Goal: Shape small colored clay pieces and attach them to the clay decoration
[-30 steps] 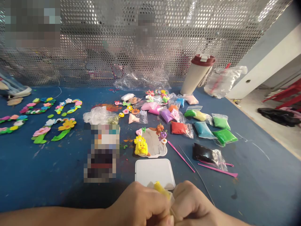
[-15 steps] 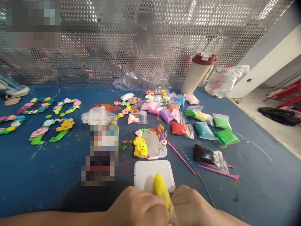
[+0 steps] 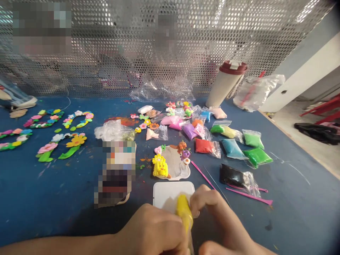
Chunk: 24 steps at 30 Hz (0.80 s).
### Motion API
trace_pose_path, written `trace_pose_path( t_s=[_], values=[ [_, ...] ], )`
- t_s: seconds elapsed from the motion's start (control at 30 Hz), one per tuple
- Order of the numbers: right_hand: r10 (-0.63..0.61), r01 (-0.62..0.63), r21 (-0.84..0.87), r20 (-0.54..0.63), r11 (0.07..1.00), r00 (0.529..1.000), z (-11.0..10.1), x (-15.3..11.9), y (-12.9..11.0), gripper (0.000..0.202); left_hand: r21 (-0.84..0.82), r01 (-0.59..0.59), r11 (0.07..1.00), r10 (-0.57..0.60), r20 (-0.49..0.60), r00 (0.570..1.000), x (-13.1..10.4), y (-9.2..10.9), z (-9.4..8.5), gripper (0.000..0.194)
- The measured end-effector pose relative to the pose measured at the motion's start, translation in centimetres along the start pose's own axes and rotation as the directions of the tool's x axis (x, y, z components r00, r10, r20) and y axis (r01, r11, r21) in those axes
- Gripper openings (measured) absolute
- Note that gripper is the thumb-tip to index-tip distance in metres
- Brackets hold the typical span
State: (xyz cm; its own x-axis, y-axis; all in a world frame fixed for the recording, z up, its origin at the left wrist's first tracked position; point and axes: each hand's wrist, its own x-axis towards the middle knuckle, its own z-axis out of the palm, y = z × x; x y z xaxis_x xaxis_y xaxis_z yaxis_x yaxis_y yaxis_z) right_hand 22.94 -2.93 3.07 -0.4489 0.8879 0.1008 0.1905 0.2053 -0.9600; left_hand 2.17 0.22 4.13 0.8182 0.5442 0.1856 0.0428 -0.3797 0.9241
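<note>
A bag of yellow modelling clay point(image 3: 183, 209) stands tilted at the bottom middle, its clay bulging at the upper end. My left hand point(image 3: 156, 230) is closed around the bag's lower part. Beside the clay's right side, my right hand point(image 3: 212, 209) has its index finger bent against or very near the clay, with the thumb held apart lower down. Under the clay's tip lies a white board point(image 3: 166, 193), partly covered by my hands. Just beyond it rests a small mirror point(image 3: 172, 161) edged with clay figures, among them a yellow smiling one point(image 3: 160, 169).
Right of the mirror lie bags of red point(image 3: 204, 145), blue point(image 3: 232, 148), green point(image 3: 257, 157) and black clay point(image 3: 232, 176), plus pink modelling tools point(image 3: 249, 196). A tumbler point(image 3: 225, 85) stands at the back before a perforated metal screen point(image 3: 111, 63). Clay-flower frames point(image 3: 75, 140) lie left.
My right hand has moved up along the clay, and its fingers have spread away from the bag's lower part. My left hand keeps its hold. The view has shifted slightly.
</note>
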Motion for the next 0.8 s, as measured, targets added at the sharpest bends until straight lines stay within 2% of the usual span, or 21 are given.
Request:
trace_pose_path(
  t_s=[0.13,0.23,0.27,0.33,0.4,0.47,0.53,0.63,0.73,0.8],
  values=[
    [-0.032,0.032,-0.054,-0.007,0.998,0.999,0.2,0.4,-0.3,0.05,-0.022,0.06,0.998,-0.057,0.097,0.994,0.3,0.4,-0.6,0.034],
    [-0.014,0.014,-0.017,0.008,1.0,1.0,0.3,0.7,-0.4,0.053,-0.009,0.046,0.999,-0.044,0.139,0.989,0.3,0.0,-0.3,0.044],
    [0.005,-0.005,0.003,0.024,1.0,1.0,0.4,0.7,-0.3,0.05,0.008,0.014,1.0,-0.015,0.104,0.994,0.2,-0.3,-0.1,0.048],
    [0.035,-0.036,0.043,0.026,0.998,0.999,0.5,0.6,0.0,0.04,0.087,-0.09,0.992,0.093,-0.037,0.995,0.0,-0.9,0.4,0.051],
    [0.043,-0.041,0.087,-0.024,0.995,0.999,0.7,0.6,0.3,0.038,0.258,-0.177,0.95,0.23,-0.188,0.955,-0.1,-1.3,0.8,0.051],
    [0.017,-0.01,0.109,-0.059,0.994,0.998,0.7,0.7,0.5,0.035,0.453,-0.163,0.877,0.305,-0.262,0.916,-0.2,-1.3,1.1,0.043],
    [-0.05,0.053,0.079,-0.041,0.995,0.998,0.6,1.0,0.4,0.028,0.57,-0.109,0.814,0.311,-0.27,0.911,-0.2,-1.1,1.1,0.033],
    [-0.139,0.139,-0.012,-0.013,0.99,0.99,0.4,1.2,0.2,0.023,0.623,-0.062,0.78,0.293,-0.275,0.916,-0.1,-0.5,1.0,0.026],
    [-0.221,0.217,-0.068,-0.057,0.974,0.974,0.6,1.0,0.7,0.027,0.654,-0.041,0.756,0.275,-0.26,0.926,0.0,-0.3,0.8,0.03],
    [-0.272,0.259,-0.125,-0.092,0.958,0.958,0.9,0.7,1.2,0.027,0.691,-0.071,0.72,0.306,-0.224,0.925,0.1,-0.6,0.7,0.034]
  ],
)
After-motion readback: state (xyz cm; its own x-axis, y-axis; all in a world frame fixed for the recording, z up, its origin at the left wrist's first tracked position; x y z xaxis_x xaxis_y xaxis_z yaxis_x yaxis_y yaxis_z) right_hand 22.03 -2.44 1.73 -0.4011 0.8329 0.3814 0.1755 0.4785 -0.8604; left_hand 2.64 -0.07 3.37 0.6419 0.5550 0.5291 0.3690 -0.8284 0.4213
